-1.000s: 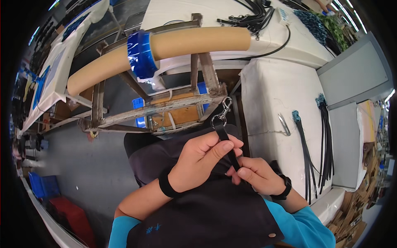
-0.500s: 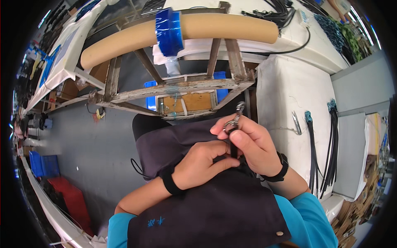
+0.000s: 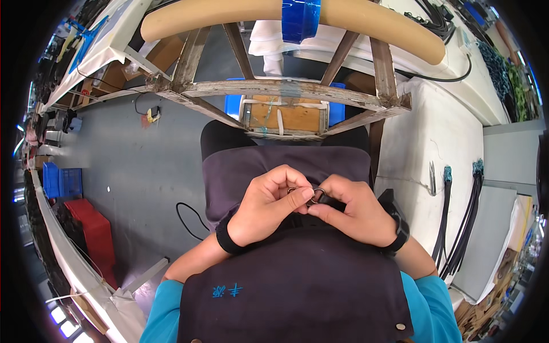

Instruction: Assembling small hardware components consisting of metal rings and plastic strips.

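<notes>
My left hand [image 3: 269, 203] and my right hand [image 3: 351, 208] meet over my lap, fingertips pinched together on a small metal clasp [image 3: 311, 196] fixed to a black strap [image 3: 329, 199]. Most of the strap is hidden under my right fingers. Both hands rest above my dark apron [image 3: 297, 274]. A black band circles each wrist.
A wooden frame [image 3: 297, 94] with a padded tan bar [image 3: 377, 20] wrapped in blue tape stands just ahead of my knees. A white table [image 3: 440, 137] to my right carries black straps [image 3: 457, 217] and a metal tool [image 3: 432, 177]. Red and blue crates [image 3: 86, 228] sit left on the grey floor.
My head has tilted down and the frame slid up the picture. Both hands dropped from near the frame to my lap, closing together around the clasp and strap.
</notes>
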Demonstrator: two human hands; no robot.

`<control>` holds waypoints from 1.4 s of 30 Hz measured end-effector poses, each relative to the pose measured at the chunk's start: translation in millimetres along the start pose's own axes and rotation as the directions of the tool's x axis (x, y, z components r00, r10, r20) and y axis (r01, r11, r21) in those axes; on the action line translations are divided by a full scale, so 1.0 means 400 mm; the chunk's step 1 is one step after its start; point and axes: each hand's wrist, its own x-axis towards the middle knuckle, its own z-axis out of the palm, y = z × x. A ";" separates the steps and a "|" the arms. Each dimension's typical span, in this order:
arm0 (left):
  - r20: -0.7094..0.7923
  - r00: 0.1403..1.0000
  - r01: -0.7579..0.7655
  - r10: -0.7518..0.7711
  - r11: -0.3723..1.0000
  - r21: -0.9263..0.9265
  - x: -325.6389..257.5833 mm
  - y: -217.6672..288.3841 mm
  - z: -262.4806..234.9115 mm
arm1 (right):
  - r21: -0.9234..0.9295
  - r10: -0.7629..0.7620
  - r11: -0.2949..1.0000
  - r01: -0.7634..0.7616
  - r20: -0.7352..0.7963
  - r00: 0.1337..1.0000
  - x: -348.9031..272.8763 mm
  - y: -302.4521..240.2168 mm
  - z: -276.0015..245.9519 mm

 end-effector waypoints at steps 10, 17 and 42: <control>-0.072 0.997 0.026 -0.032 0.996 -0.085 0.007 0.037 0.012 | -0.479 -0.413 0.855 0.201 -0.393 0.821 -0.004 0.016 0.021; 0.042 0.997 0.058 -0.057 0.998 -0.017 0.006 0.044 -0.021 | -0.506 -0.481 0.818 0.272 -0.344 0.806 -0.002 0.012 0.008; -0.224 0.943 -0.259 0.245 0.965 -0.037 0.042 -0.024 -0.026 | -0.489 -0.462 0.839 0.238 -0.408 0.787 0.111 0.001 -0.001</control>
